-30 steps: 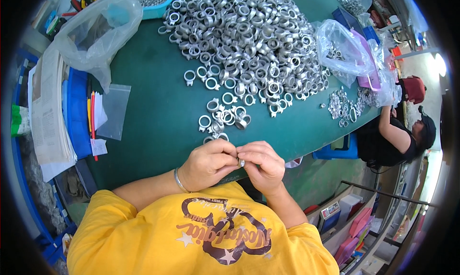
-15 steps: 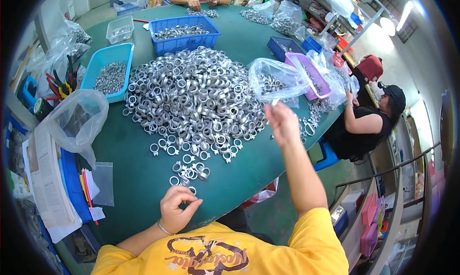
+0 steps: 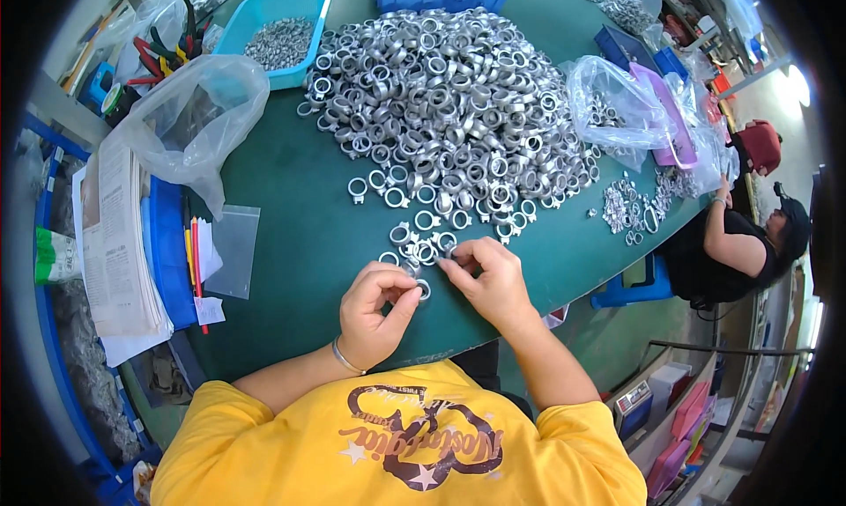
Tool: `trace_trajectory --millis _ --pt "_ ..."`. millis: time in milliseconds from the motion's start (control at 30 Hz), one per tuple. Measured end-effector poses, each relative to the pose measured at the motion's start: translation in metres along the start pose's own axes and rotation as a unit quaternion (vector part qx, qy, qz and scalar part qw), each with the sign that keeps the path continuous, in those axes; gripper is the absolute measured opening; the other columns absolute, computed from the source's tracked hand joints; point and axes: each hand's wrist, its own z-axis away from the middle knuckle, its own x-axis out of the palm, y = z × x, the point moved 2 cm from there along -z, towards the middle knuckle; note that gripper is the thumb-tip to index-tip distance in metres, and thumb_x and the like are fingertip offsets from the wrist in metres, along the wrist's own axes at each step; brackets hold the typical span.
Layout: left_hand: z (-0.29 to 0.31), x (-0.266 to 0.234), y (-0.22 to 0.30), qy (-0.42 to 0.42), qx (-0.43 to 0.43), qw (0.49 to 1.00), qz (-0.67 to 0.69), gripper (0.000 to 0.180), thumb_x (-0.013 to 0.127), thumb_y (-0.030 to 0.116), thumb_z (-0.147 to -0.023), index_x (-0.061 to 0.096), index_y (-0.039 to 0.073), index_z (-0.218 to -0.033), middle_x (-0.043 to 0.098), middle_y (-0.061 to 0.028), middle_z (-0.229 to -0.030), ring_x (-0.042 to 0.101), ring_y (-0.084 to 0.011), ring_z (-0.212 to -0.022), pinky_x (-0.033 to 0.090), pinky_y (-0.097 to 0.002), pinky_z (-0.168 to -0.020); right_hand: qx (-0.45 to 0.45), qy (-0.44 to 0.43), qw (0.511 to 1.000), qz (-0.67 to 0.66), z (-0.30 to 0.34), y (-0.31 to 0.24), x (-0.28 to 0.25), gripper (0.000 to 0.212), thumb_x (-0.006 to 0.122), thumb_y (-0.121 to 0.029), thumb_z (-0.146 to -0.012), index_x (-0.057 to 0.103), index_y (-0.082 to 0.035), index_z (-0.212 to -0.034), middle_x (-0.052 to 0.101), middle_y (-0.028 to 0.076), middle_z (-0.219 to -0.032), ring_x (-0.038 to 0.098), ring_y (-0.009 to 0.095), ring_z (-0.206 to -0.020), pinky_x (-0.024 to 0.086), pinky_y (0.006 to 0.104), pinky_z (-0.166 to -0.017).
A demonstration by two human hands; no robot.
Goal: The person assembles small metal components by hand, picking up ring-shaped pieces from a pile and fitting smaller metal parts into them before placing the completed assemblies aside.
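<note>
My left hand [image 3: 379, 315] is closed in a pinch, thumb against forefinger; what lies between the fingertips is too small to make out. A silvery metal ring [image 3: 425, 289] with a small lug shows right beside those fingertips. My right hand [image 3: 495, 286] has its thumb and forefinger closed at another metal ring [image 3: 448, 242], at the edge of a small cluster of rings [image 3: 425, 252]. Beyond both hands rises a large heap of the same metal rings [image 3: 449, 110], with a few strays along its near edge.
A turquoise tray [image 3: 319, 30] of small metal parts and a clear plastic bag [image 3: 198, 110] lie left. Newspapers [image 3: 119, 242] and pencils [image 3: 196, 264] are nearer. On the right are an open bag [image 3: 617, 110], a purple tray [image 3: 674, 123], small parts [image 3: 627, 208] and a seated co-worker [image 3: 736, 251].
My right hand has come back from beside the open bag on the right to the small ring cluster, close to my left hand. My view has shifted lower and nearer.
</note>
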Motion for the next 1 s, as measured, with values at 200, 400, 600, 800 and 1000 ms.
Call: trace_trajectory --millis 200,400,600,800,1000 --pt "-0.001 0.003 -0.002 -0.007 -0.001 1.0 -0.001 0.015 0.056 -0.009 -0.081 0.051 -0.001 -0.093 0.048 -0.0076 -0.094 0.054 -0.0095 -0.072 0.047 -0.0188 -0.063 -0.201 0.087 0.973 0.068 0.015 -0.001 0.007 0.019 0.072 -0.007 -0.068 0.061 -0.002 -0.082 0.06 0.009 -0.084 0.06 0.026 -0.072 0.05 0.0317 -0.061" --pt "-0.002 0.003 -0.003 -0.011 0.02 1.0 -0.013 0.02 0.057 -0.01 -0.08 0.052 -0.002 -0.098 0.049 -0.0079 -0.096 0.056 -0.0099 -0.073 0.048 -0.019 -0.063 -0.195 0.08 0.976 0.058 0.02 0.003 0.01 0.018 0.071 -0.002 -0.067 0.061 0.0 -0.082 0.058 0.013 -0.093 0.057 0.028 -0.077 0.048 0.0318 -0.065" --pt "-0.009 0.008 0.011 -0.054 -0.017 0.996 -0.062 0.032 0.062 -0.009 -0.076 0.057 -0.002 -0.107 0.052 -0.0106 -0.107 0.06 -0.0119 -0.08 0.05 -0.0202 -0.066 0.031 -0.011 0.934 -0.356 0.035 -0.009 0.007 0.006 0.062 0.001 -0.08 0.058 0.002 -0.085 0.055 0.011 -0.101 0.057 0.014 -0.074 0.047 0.0233 -0.064" --pt "-0.009 0.006 0.009 -0.06 0.03 0.994 -0.087 0.023 0.068 -0.003 -0.075 0.061 -0.001 -0.097 0.058 -0.0098 -0.097 0.062 -0.0134 -0.078 0.052 -0.0214 -0.065 0.003 -0.036 0.899 -0.436 0.042 -0.011 0.01 0.005 0.056 0.002 -0.085 0.057 0.005 -0.089 0.052 0.012 -0.101 0.059 0.015 -0.08 0.05 0.0242 -0.072" --pt "-0.007 0.005 0.01 -0.052 0.045 0.993 -0.097 0.021 0.07 -0.001 -0.073 0.061 0.001 -0.091 0.06 -0.0089 -0.091 0.061 -0.0129 -0.073 0.051 -0.0209 -0.062 -0.034 -0.037 0.908 -0.416 0.044 -0.01 0.009 0.01 0.056 0.003 -0.085 0.058 0.006 -0.094 0.053 0.013 -0.102 0.058 0.016 -0.086 0.05 0.0249 -0.075"
